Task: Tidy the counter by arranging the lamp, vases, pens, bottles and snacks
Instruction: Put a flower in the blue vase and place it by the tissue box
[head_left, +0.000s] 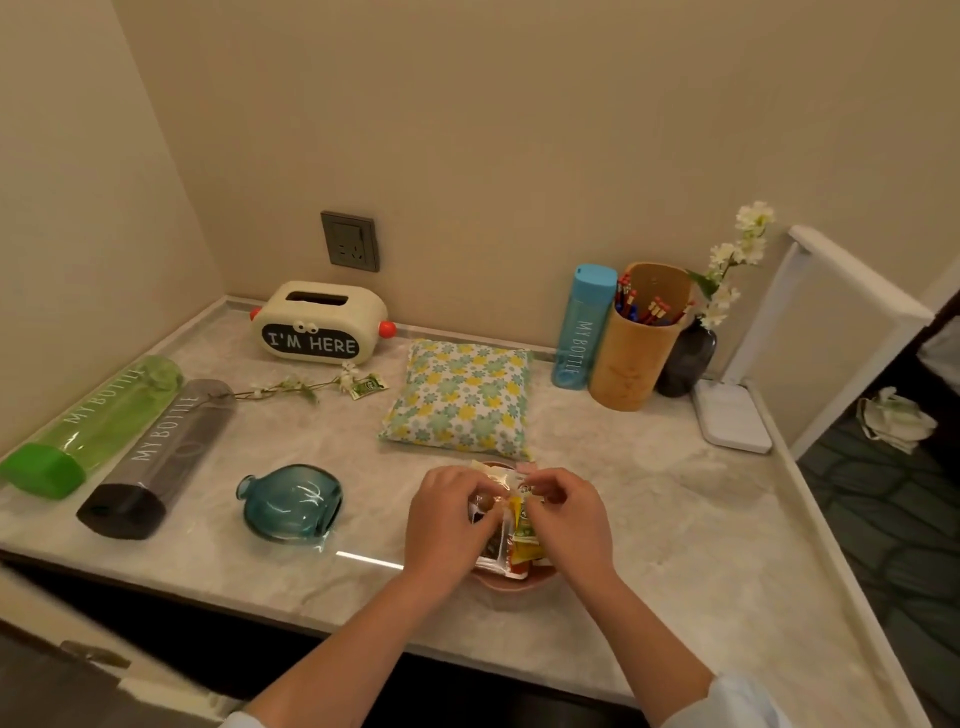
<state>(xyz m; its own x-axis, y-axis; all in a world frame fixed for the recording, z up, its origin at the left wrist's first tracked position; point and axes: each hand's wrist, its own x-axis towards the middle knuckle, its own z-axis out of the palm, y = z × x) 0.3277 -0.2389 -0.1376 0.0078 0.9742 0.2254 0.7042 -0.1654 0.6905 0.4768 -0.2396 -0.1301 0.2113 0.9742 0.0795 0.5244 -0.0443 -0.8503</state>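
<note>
Both hands were pinching snack packets over a pink bowl near the table's front edge: left hand and right hand both gripping. Teal vase lay sideways to the left, pillow just behind, pen cup way back.

Beige walls, grey wall socket, marble counter, patterned floor.

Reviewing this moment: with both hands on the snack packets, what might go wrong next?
The pink bowl sits near the counter's front edge; both hands pressing snack packets into it could tip it off. The teal vase lies on its side and might roll if bumped.
</note>
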